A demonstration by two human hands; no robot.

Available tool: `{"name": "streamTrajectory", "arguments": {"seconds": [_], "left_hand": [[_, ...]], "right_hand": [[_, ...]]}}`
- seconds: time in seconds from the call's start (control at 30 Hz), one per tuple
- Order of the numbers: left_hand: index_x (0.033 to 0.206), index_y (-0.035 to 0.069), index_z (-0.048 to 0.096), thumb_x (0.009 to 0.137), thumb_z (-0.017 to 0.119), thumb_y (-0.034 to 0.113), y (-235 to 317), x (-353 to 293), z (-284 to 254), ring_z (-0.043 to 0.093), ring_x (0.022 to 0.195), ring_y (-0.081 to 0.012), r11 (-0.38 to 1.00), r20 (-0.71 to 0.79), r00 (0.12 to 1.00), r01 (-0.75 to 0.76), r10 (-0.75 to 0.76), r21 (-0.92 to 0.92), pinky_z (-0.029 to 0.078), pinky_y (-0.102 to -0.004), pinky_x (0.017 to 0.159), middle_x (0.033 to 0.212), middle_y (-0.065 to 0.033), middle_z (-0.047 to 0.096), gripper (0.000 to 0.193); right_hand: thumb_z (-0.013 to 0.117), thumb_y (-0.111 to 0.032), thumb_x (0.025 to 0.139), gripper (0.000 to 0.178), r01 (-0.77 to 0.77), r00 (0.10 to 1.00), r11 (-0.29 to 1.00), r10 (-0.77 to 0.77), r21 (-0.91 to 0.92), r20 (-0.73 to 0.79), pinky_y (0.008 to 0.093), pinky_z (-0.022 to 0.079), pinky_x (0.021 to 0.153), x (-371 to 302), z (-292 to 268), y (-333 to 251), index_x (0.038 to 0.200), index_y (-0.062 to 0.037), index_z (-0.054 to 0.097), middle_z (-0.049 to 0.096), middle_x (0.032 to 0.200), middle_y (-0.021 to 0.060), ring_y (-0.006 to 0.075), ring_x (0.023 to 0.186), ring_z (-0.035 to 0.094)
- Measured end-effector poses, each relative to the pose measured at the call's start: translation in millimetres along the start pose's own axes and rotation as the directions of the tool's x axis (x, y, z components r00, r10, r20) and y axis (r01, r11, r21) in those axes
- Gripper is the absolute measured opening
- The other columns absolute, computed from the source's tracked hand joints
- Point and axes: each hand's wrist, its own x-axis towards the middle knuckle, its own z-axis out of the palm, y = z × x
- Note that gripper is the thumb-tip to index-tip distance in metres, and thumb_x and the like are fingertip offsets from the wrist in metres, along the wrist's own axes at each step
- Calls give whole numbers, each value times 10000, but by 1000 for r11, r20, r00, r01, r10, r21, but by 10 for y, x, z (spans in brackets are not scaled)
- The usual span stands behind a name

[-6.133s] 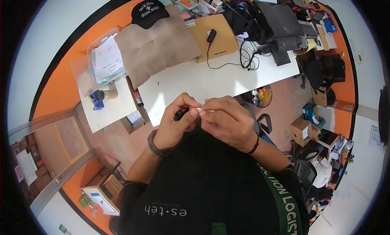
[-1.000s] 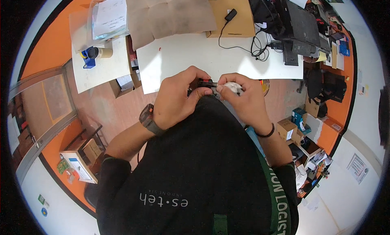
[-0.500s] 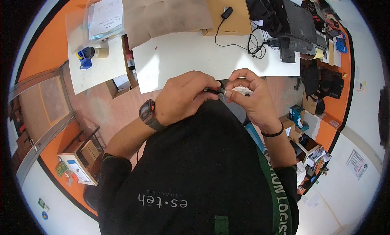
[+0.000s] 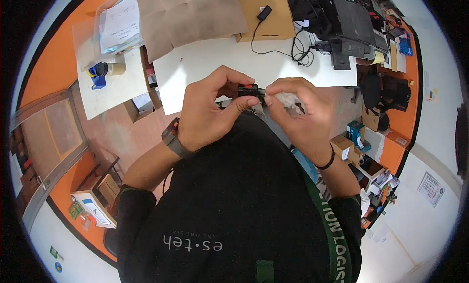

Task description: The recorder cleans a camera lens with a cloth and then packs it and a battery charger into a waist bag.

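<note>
In front of my chest, my left hand [image 4: 210,104] pinches a short black-and-red cylinder [image 4: 248,90] between thumb and forefinger. It looks like a stubby tool handle with a greyish metal end, but I cannot tell its exact kind. My right hand [image 4: 303,107] pinches that metal end with thumb and forefinger. Crumpled whitish, partly see-through wrapping [image 4: 291,102] is tucked in the right hand, behind its thumb. Both hands are held above the near edge of the white table [image 4: 205,60].
On the table's far side lie a brown cushion [image 4: 190,19], a cardboard box [image 4: 273,26] and a black adapter [image 4: 264,12] with a tangled cable. A black printer-like machine [image 4: 349,24] stands far right. A tape roll [image 4: 116,69] sits on the left side table [image 4: 102,98].
Both hands have risen slightly away from my body. The left hand has turned and spread its grip, so more of the black-and-red cylinder shows. The view has shifted slightly.
</note>
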Motion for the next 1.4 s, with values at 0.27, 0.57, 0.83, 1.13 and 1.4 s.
{"name": "streamTrajectory", "arguments": {"seconds": [0.27, 0.57, 0.83, 1.13, 1.4], "left_hand": [[1134, -5, 711, 869, 904, 134, 163, -86, -41, 785, 959, -183, 997, 42, 996, 78, -77, -7, 616, -311, 821, 1006, -129, 799, 356], [1063, 7, 733, 796, 872, 5, 12, 2, -99, 785, 942, -277, 732, 116, 808, -575, 577, 365, 642, -345, 788, 1064, -159, 783, 301], [1077, 23, 731, 804, 902, 50, -7, 82, -157, 788, 950, -262, 862, 79, 939, -338, 334, 377, 631, -326, 789, 1079, -129, 789, 324], [1210, 47, 711, 827, 886, 1, -21, 30, -115, 782, 981, -213, 907, 47, 958, -283, 282, 311, 627, -324, 844, 1149, -151, 788, 424], [1252, 76, 697, 768, 902, 4, -18, 1, -183, 793, 984, -238, 751, 123, 841, -528, 526, 396, 642, -313, 754, 1117, -139, 793, 531]], "right_hand": [[839, 57, 776, 272, 236, 972, 967, -233, -95, 40, 329, 598, 776, 21, -121, -14, 1009, -23, 724, 764, 965, 97, 231, 841, 747], [735, 13, 966, 354, -759, 648, 373, 510, 534, 565, 295, 636, 817, 28, -149, -14, 1196, -67, 479, 729, 1009, 60, 130, 951, 709], [802, -79, 934, 203, -337, 918, 923, 278, 188, 282, 305, 584, 788, 203, -101, -8, 1098, -24, 696, 758, 1023, 45, 141, 935, 728], [836, -56, 865, 200, 54, 991, 998, -49, -37, 123, 306, 569, 705, 203, -175, 10, 1040, -20, 747, 762, 934, 94, 191, 798, 747], [840, -14, 840, 190, 126, 976, 992, -123, -5, 181, 329, 582, 699, 161, -202, -93, 1004, -11, 743, 754, 919, 108, 232, 793, 744]]}}
